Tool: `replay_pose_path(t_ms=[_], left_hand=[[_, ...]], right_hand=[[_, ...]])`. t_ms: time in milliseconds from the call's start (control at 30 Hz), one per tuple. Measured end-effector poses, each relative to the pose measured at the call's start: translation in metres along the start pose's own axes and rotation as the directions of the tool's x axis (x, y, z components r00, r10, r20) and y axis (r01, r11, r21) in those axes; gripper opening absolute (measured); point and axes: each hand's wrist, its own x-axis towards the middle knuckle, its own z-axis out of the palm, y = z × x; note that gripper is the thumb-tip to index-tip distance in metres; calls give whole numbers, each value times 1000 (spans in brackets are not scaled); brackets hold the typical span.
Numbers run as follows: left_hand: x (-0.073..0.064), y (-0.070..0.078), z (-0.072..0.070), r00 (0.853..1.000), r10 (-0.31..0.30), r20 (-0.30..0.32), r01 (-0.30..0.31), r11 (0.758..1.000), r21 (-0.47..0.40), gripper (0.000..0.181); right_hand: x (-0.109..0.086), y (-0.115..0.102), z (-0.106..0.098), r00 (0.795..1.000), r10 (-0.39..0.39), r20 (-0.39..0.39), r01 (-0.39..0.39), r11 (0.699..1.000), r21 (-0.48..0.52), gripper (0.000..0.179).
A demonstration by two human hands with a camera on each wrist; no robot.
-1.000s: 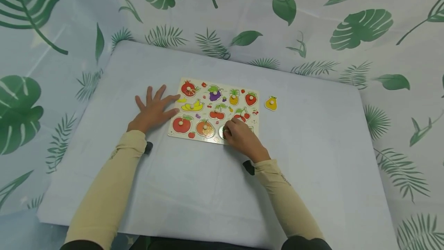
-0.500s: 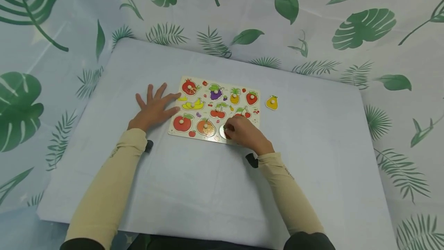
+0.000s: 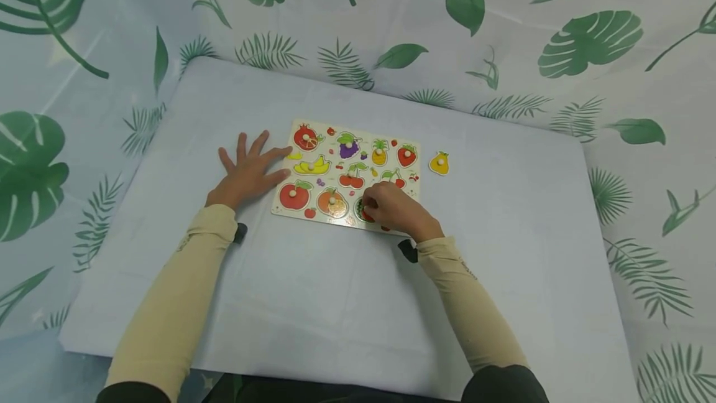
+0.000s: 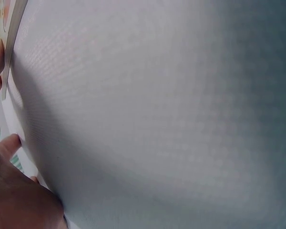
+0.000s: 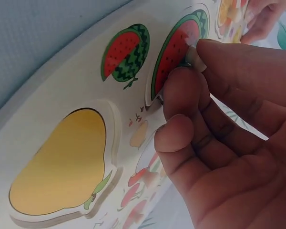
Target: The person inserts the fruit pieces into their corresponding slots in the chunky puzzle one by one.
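Observation:
A wooden fruit puzzle board (image 3: pixel 319 153) lies on the white-covered table. My right hand (image 3: pixel 397 209) is over its lower right part, and in the right wrist view its thumb and fingertips pinch the knob of a red-and-green watermelon piece (image 5: pixel 174 55). That piece lies at its watermelon slot; whether it sits fully flush cannot be told. My left hand (image 3: pixel 248 173) lies spread on the table, with the thumb and a finger touching the board's left edge. In the right wrist view a pear-shaped recess (image 5: pixel 66 167) shows a printed yellow pear.
A yellow pear piece (image 3: pixel 439 163) with a knob lies on the table right of the board. Other knobbed pieces sit in the board, among them an apple (image 3: pixel 288 199), an orange (image 3: pixel 326 207) and a strawberry (image 3: pixel 405 159). A leaf-patterned cloth (image 3: pixel 391 11) hangs behind the table.
My right hand has shifted slightly to the right and turned, still at the watermelon piece, uncovering a little more of it. The left hand stays in place. The head view has tilted slightly.

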Motion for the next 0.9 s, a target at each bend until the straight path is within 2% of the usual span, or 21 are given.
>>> replay_pose_path(t_ms=[300, 433, 900], left_hand=[[1, 0, 0, 1000, -1, 4, 1, 1000, 14, 66], [2, -1, 1, 1000, -1, 2, 1, 1000, 15, 66], [-1, 1, 0, 1000, 2, 1, -2, 1000, 8, 67]], right_hand=[[-6, 1, 0, 1000, 8, -27, -7, 1000, 14, 11], [-11, 5, -5, 997, 12, -71, -11, 1000, 14, 18], [-29, 41, -48, 973, 80, -216, -72, 996, 46, 23]])
